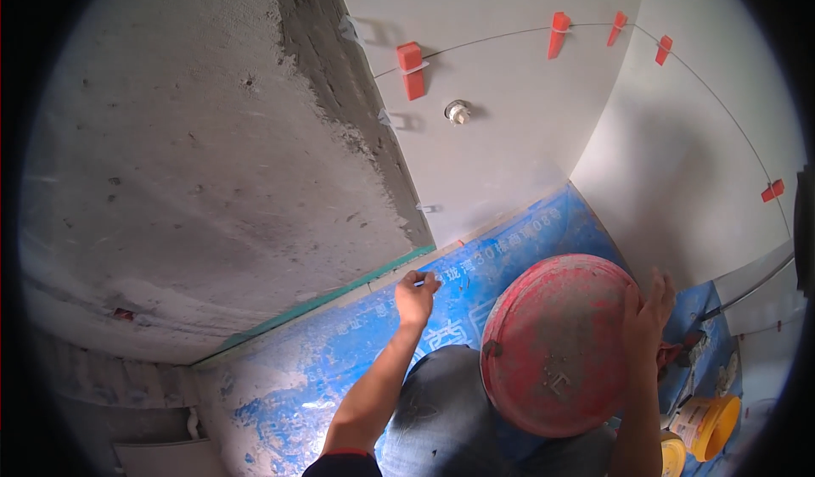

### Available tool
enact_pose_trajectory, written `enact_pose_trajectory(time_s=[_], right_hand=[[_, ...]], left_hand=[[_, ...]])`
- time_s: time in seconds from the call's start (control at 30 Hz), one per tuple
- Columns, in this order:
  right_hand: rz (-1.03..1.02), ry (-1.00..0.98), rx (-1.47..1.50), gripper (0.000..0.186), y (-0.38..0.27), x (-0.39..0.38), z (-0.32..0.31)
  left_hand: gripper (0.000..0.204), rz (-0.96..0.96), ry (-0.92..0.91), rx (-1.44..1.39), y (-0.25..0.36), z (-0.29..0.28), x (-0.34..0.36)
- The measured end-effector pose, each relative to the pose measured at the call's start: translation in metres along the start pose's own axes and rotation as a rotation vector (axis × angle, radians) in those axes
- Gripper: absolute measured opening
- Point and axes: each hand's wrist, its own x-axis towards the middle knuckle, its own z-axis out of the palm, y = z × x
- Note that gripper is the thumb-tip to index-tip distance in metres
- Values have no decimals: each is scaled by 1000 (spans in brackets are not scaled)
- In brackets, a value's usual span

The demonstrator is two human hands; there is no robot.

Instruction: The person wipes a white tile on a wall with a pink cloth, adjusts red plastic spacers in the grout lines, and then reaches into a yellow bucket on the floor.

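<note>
My left hand [416, 297] is raised over the blue floor sheet [340, 350]. Its fingers are pinched together, and a small pale bit seems to show at the tips, too small to name. In front of my knees is a round red bucket [556, 354], its scuffed, dusty circular face toward me. At its right edge is my right hand [649, 307], fingers stretched out and somewhat apart, with nothing visible in them. I cannot tell whether that hand touches the bucket or only overlaps it in view.
Grey-white tiles [501, 163] cover the far and right walls, with red wedges [411, 70] in white clips along a joint. A pipe stub [458, 112] sticks out. Bare rough cement [195, 154] lies left. Yellow buckets [717, 426] and a red-handled tool [671, 356] are at right.
</note>
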Motion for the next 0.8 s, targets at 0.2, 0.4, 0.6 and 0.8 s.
enact_pose_trajectory(time_s=[0.2, 0.4, 0.6, 0.8], right_hand=[[65, -118, 23, 46, -14, -6, 21], [83, -148, -35, 44, -12, -4, 23], [104, -187, -38, 43, -11, -3, 24], [112, -191, -13, 41, -15, -2, 23]], left_hand=[[28, -259, 242, 185, -168, 33, 80], [23, -212, 440, 92, -162, 81, 118], [18, -59, 487, 108, -135, 93, 120], [15, 129, 499, 198, -129, 99, 122]])
